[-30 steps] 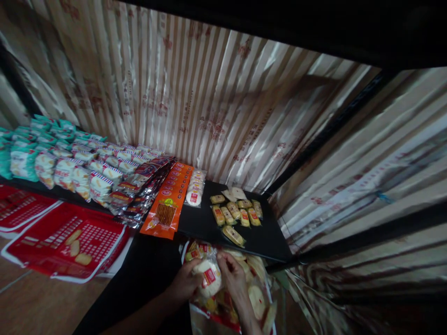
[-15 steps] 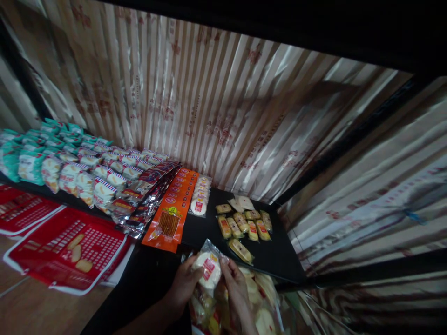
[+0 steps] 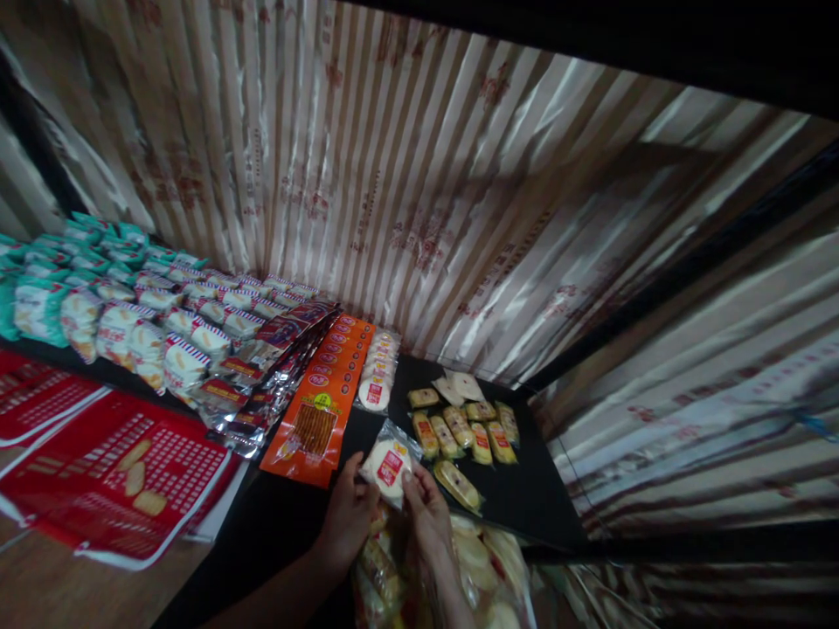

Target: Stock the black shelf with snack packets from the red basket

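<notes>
Both hands hold one clear packet with a round white cake and a red label [image 3: 388, 463] just above the front edge of the black shelf [image 3: 524, 489]. My left hand [image 3: 347, 515] grips its left side, and my right hand [image 3: 427, 514] pinches its right side. Below the hands lies an open bag of mixed wrapped snacks [image 3: 472, 568]. A row of matching white round packets [image 3: 378, 371] lies on the shelf beyond the held packet. To its right sit several small yellow wrapped snacks [image 3: 467, 432].
Orange packets [image 3: 324, 393], shiny dark foil packets [image 3: 268, 358], white striped packets [image 3: 176, 332] and teal packets [image 3: 58, 262] line the shelf leftward. Red bags [image 3: 124, 476] lie on the wooden floor at left. Striped glossy paper [image 3: 406, 192] covers the back and right walls.
Both hands have lifted the white round packet out of the snack bag and carried it up and forward to the shelf's front edge.
</notes>
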Demonstrator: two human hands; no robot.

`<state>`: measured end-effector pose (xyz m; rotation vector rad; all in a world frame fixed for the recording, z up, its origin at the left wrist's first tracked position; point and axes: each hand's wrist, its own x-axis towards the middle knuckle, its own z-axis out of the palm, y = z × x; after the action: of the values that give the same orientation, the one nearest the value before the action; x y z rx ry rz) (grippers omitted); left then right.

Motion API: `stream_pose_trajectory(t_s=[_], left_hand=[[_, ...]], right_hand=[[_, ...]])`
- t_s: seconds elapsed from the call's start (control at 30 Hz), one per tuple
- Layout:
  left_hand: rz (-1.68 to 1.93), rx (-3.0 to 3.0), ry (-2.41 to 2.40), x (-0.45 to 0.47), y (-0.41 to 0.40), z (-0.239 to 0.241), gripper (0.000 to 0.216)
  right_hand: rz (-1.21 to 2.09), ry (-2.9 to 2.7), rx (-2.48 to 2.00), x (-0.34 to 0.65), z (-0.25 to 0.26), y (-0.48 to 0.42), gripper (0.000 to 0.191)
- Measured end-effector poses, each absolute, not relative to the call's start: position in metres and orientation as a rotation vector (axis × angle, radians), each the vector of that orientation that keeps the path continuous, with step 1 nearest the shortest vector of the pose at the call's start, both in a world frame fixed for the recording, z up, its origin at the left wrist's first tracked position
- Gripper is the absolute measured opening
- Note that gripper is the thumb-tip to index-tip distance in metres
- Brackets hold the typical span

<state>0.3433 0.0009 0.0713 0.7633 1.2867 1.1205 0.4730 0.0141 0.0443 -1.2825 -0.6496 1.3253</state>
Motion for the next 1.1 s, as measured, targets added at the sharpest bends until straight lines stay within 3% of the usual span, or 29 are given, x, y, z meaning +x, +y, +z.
stream_pose_trajectory(t_s=[0.23,0.6,1.1], left_hand=[[1.135,1.188,1.440,0.343,0.009,0.061,0.044],[0.819,1.246,1.562,0.343,0.068,0.070,0.052],[0.701,1.355,1.632,0.341,0.086,0.059,0.056]], right_hand=[[1.065,-1.013,-1.484,0.475,0.040,0.065,0.048],[0.773,-1.361,-1.603,0.458,0.035,0.117,0.044],[0.465,-1.513,-1.906,0.446,0.040,0.124,0.045]])
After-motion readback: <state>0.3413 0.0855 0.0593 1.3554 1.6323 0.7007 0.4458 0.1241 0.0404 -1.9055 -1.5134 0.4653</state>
